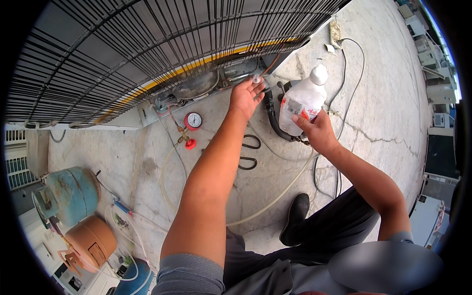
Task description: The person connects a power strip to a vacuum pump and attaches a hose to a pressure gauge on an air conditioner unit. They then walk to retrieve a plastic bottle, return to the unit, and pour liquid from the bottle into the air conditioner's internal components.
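My right hand (320, 132) is closed around the lower part of a white plastic bottle (300, 101) with a red-marked label and a rounded white top. The bottle is tilted slightly to the right. Farther left, my left hand (247, 97) reaches up to the lower edge of a refrigerator's back. Its fingers pinch a small, clear, roundish piece (256, 78), too small to name, next to a thin copper tube (271, 64). Behind the bottle, a dark machine with a curved black handle (275, 118) stands on the floor, partly hidden.
The black wire condenser grille (162, 37) fills the upper left, above a compressor (196, 87). A red-rimmed pressure gauge (193, 120) with hoses and black-handled scissors (251, 142) lie on the concrete. A teal gas cylinder (73, 191) and an orange one (91, 241) are at left. Cables run at right.
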Demonstrator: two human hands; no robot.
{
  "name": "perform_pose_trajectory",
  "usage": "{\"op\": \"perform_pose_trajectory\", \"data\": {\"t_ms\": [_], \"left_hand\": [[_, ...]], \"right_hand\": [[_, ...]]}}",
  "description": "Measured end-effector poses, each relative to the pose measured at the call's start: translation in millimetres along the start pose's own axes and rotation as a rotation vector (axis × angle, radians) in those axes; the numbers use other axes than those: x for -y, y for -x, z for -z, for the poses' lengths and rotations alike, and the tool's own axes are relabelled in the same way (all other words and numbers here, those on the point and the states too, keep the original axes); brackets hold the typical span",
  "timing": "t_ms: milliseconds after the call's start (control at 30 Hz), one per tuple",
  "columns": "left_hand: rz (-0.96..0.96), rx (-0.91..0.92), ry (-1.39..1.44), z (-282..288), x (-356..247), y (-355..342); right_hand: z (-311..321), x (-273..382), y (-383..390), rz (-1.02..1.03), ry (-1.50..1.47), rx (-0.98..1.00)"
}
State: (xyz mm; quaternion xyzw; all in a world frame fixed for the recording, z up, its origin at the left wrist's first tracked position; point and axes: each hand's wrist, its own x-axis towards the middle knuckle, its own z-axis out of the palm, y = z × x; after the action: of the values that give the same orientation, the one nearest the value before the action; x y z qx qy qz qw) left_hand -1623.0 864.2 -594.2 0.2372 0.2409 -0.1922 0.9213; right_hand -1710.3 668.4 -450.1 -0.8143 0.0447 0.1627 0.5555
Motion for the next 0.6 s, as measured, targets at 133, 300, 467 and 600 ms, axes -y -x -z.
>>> {"op": "perform_pose_trajectory", "data": {"t_ms": [133, 300, 467, 600], "left_hand": [[-0.009, -0.016, 0.019, 1.2, -0.2, -1.4], [-0.004, -0.077, 0.004, -3.9, 1.5, -4.1], [-0.064, -0.096, -0.063, 1.9, 6.0, -11.1], [-0.065, -0.071, -0.131, 10.6, 6.8, -9.9]], "right_hand": [[24.1, 45.2, 34.5, 0.105, -0.057, -0.074], [37.7, 59.9, 52.0, 0.178, -0.144, -0.222], [45.4, 71.7, 51.0, 0.213, -0.162, -0.261], [62.3, 69.1, 57.1, 0.179, -0.145, -0.188]]}}
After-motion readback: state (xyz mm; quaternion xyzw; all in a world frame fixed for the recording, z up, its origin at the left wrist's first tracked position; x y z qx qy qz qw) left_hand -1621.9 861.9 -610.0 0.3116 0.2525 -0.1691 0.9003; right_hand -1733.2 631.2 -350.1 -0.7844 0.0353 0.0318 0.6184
